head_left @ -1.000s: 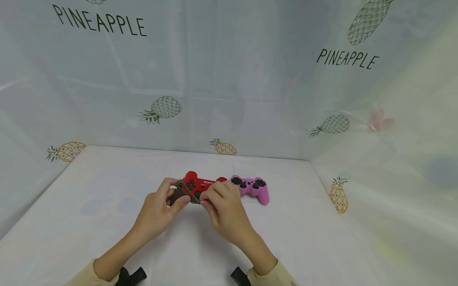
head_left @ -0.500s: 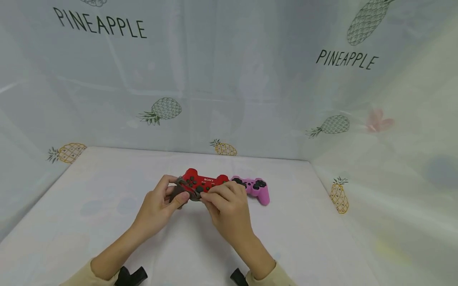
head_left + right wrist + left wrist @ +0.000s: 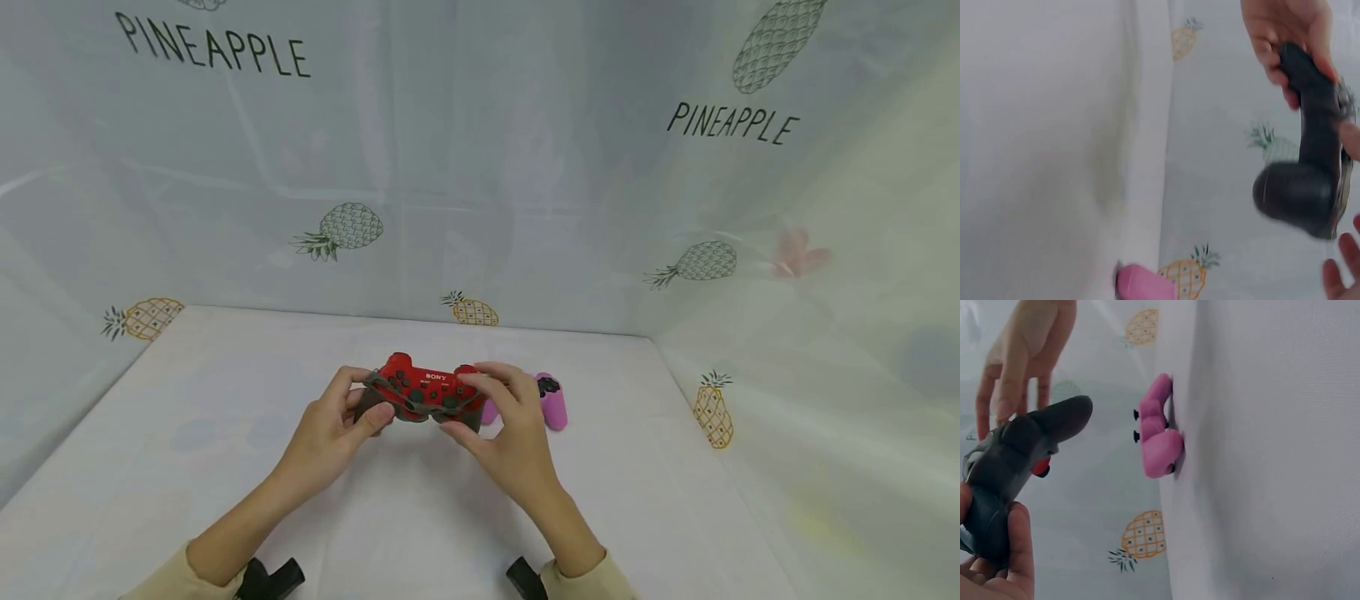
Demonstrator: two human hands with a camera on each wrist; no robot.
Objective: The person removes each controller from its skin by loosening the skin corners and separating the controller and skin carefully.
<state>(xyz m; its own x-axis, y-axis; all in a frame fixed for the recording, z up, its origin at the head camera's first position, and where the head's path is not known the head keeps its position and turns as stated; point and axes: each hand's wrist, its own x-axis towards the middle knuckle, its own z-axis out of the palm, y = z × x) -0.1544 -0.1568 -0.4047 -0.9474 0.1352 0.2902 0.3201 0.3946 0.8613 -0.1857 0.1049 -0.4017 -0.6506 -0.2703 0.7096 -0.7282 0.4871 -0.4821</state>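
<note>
A red Sony game controller is held above the table, with a dark grey rubbery cover round its back and grips. The cover's stretched rim crosses the controller's face. My left hand grips the covered left end, thumb in front. At the right end, the fingertips of my right hand lie on the controller's face while the thumb is at the lower grip. The right wrist view is blurred, and some of those fingers stand apart from the cover. Behind the right hand a pink game controller is partly hidden.
A white cloth covers the table. Pineapple-printed sheeting hangs along the back and sides. A dark wrist mount shows at the left cuff, and another mount at the right.
My right hand has moved from the middle of the cover's rim to the controller's right end, where dark cover now shows. It hides more of the pink controller. My left hand keeps its grip.
</note>
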